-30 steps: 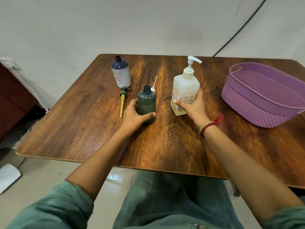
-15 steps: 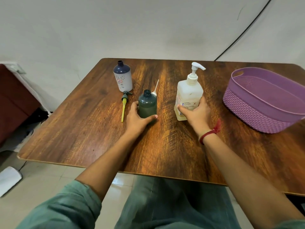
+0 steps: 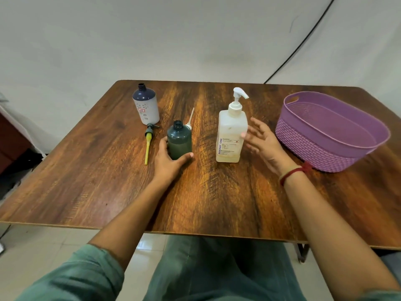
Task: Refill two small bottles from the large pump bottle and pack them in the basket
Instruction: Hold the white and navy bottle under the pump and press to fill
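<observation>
Left hand grips small dark green plastic bottle mid-frame; right hand spread, empty, by big pale pump bottle: likely slippery, grab body

A plain domestic room is suggested, though which room cannot be told. A wood-grain laminate table is set against a bare white wall above a pale tiled floor, and everyday household things are laid on it: a purple plastic basket and a pump bottle.
</observation>
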The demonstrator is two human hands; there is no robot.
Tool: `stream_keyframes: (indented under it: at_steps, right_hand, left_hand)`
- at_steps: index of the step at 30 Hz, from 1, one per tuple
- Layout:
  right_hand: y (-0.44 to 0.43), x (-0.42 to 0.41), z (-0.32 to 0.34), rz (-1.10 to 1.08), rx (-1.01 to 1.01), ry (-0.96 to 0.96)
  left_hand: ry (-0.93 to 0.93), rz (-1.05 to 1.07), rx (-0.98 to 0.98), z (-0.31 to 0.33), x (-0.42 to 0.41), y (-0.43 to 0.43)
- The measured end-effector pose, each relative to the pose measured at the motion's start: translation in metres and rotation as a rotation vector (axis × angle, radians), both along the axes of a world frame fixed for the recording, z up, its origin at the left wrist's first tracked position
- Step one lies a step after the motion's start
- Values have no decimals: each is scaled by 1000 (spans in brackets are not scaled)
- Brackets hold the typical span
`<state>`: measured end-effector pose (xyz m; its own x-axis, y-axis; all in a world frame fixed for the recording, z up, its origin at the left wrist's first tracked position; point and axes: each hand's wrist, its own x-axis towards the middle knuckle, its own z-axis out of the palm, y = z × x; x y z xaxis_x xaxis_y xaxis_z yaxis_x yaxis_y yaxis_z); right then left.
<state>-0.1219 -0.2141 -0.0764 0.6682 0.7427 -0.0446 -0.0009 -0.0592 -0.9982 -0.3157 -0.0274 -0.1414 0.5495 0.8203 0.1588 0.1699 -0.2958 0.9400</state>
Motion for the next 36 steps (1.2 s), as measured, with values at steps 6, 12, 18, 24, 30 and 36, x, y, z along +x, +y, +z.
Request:
stream_keyframes:
  at_steps: [6,12,18,24,30,36]
  right_hand:
    - [19,-7,2,155,-14,-28]
    - [23,-19,0,-9,4,-107]
    - [28,-24,-14,-214,11,-267]
    - [30,-24,-22,-259,-9,-319]
    - [31,-23,-28,-252,-17,-331]
    - [30,-26,-30,-241,8,-294]
  left_hand:
    - [-6,-26,-2,3,-4,-2]
    - [-10,-32,34,1,-3,-2]
    - [-23,-67,73,0,-2,1]
    - [2,-81,49,1,4,9]
    - [55,-35,28,7,20,23]
    - [62,52,2,10,32,36]
